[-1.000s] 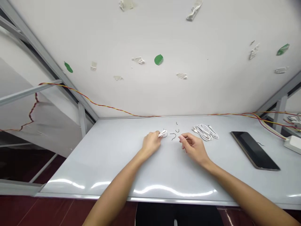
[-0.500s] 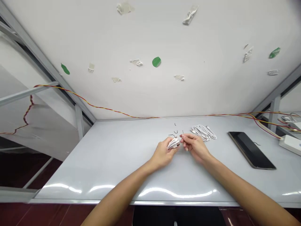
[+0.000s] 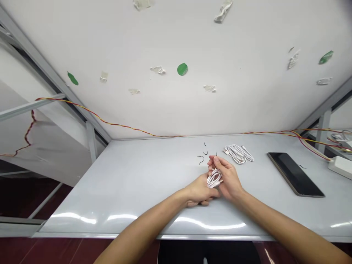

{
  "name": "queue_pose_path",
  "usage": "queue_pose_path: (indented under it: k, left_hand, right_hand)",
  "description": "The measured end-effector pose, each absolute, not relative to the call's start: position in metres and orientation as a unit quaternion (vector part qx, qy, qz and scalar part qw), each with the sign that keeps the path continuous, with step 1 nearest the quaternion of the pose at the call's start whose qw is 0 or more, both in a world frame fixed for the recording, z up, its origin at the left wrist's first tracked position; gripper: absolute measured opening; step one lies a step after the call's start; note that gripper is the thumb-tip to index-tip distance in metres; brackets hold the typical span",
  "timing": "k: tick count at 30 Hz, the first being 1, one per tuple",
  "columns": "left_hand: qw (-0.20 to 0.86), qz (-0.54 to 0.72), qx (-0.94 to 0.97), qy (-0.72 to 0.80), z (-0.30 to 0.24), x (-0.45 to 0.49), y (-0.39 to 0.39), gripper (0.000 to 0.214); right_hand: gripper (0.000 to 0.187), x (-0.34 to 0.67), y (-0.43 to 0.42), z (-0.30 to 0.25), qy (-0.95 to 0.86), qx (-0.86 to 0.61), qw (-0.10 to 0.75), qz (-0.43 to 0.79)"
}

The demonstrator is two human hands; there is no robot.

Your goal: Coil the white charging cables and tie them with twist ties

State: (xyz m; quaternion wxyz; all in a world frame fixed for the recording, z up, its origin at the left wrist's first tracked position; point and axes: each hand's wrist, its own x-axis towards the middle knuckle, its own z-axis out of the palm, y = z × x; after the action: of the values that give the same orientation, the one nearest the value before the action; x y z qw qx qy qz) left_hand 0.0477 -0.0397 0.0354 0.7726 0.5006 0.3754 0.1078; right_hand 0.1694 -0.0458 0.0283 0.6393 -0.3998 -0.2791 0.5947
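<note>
A coiled white cable (image 3: pixel 214 179) with a plug at its end sits between my two hands above the table. My left hand (image 3: pixel 199 189) is closed around the coil from the left, knuckles up. From the right, my right hand (image 3: pixel 229 179) cups close against the cable. Its thumb and forefinger pinch a short black twist tie (image 3: pixel 216 153) that sticks up past the fingertips. Just beyond the hands lie a bent black twist tie (image 3: pixel 202 158), a curved one (image 3: pixel 205 153) and a tiny black piece (image 3: pixel 205 144).
Another bundled white cable (image 3: pixel 238 154) lies behind my right hand. Farther right are a black phone-like device (image 3: pixel 295 174), a dark wire piece (image 3: pixel 302 166) and a white power strip (image 3: pixel 341 167). Red and yellow wires (image 3: pixel 129 127) run along the white back panel. Metal frame posts stand at both sides.
My left hand has moved right and rolled over, bringing the cable coil against my right hand. My right hand has turned more upright and still pinches the black twist tie.
</note>
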Motion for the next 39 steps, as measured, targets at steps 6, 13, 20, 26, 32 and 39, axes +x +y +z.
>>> queue_pose_path:
  k: [6,13,20,26,32,39]
  left_hand:
    - [0.819,0.114,0.447,0.343,0.044,0.048,-0.041,0.048]
    - [0.825,0.186,0.434,0.309,0.035,0.044,-0.041,0.043]
    - [0.681,0.301,0.564,0.356,0.034,0.033,-0.025,0.055]
    - [0.731,0.333,0.52,0.289,0.045,0.025,-0.017,0.054]
    - [0.744,0.35,0.484,0.298,0.035,0.032,-0.02,0.047]
    - [0.749,0.366,0.458,0.308,0.031,0.029,-0.016,0.047]
  right_hand:
    - [0.04,0.179,-0.037,0.03,-0.268,-0.432,0.64,0.577]
    - [0.04,0.183,-0.038,0.039,-0.314,-0.46,0.662,0.502]
    - [0.038,0.207,-0.022,0.036,-0.357,-0.478,0.656,0.463]
    - [0.028,0.202,-0.023,0.032,-0.413,-0.481,0.579,0.513]
    - [0.011,0.19,-0.032,0.029,-0.47,-0.466,0.546,0.514]
    - [0.015,0.193,-0.031,0.03,-0.505,-0.449,0.519,0.523]
